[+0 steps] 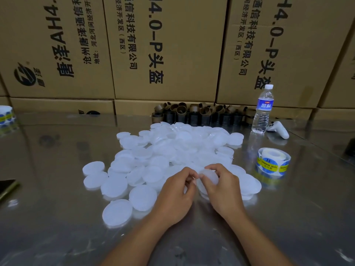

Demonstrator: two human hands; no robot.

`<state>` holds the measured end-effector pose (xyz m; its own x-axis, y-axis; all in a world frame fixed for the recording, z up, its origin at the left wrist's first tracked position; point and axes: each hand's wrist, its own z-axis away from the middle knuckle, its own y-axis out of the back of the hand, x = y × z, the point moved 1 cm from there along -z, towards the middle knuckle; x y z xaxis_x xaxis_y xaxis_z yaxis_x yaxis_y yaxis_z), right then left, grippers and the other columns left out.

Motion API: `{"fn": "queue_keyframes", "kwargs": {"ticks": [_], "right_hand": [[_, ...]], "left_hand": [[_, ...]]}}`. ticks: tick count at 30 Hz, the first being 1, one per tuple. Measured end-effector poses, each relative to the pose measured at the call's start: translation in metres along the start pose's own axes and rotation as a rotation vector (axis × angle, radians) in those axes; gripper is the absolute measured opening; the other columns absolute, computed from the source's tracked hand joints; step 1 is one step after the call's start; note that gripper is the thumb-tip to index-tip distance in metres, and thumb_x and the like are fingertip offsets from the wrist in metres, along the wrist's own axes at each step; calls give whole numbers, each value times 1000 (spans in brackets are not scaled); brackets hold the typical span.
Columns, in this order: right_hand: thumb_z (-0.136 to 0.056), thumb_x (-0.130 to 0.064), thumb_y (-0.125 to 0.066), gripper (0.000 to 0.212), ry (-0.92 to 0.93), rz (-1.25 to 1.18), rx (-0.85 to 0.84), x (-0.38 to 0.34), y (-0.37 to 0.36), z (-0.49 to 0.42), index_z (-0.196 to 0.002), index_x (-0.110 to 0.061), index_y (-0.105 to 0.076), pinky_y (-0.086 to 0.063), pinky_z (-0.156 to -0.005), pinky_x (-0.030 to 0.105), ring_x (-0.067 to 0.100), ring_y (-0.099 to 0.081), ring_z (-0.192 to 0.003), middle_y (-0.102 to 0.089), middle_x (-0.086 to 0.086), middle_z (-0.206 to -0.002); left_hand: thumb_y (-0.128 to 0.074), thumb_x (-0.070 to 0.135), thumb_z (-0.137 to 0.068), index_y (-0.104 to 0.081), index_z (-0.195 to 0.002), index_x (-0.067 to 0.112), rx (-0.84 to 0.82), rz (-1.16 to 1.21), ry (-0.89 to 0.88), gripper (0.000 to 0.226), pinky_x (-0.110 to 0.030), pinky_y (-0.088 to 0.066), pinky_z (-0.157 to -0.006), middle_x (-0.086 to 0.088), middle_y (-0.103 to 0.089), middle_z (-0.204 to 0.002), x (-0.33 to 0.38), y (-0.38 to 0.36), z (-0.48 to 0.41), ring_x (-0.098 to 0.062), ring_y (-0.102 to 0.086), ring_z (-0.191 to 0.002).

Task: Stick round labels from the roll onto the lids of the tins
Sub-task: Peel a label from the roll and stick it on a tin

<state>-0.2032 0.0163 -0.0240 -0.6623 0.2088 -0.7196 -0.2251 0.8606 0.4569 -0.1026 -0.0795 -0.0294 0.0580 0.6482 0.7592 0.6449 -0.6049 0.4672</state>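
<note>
Your L hand (176, 191) and R hand (221, 189) meet low over the worktop (57, 217), both gripping 1 white lid (209, 177). R fingers curl round it, L fingertips pinch its edge. Can't tell if a label's in that pinch. FYI label roll (273, 162) stands to your R, apart from both hands, just beside the lid pile (172, 146). Risks:
- Lids look nested, so you may be holding 2 stuck together.
- Label lands off-centre or creased if the lid flexes.
- Reaching for the roll could knock the water bottle (263, 110) behind it.
</note>
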Motion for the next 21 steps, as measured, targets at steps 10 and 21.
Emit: {"fn": "queue_keyframes", "kwargs": {"ticks": [10,21], "right_hand": [[-81,-24,-72,7,-173,-597,51,-15,9,1,-78,-21,-67,-49,-64,15,2,-65,-72,-70,-9,-72],[-84,-12,-69,16,-47,-555,-52,-24,8,7,-86,-28,-70,-50,-70,15,4,-65,-84,-72,-14,-89]], "left_hand": [[-73,21,-83,-56,-111,33,26,95,-68,35,-9,-43,-79,11,-58,-99,10,1,4,-1,-59,-87],[-43,46,-89,-65,-106,30,42,295,45,32,-10,-45,-78,13,-68,-99,22,7,3,0,-64,-91]]}}
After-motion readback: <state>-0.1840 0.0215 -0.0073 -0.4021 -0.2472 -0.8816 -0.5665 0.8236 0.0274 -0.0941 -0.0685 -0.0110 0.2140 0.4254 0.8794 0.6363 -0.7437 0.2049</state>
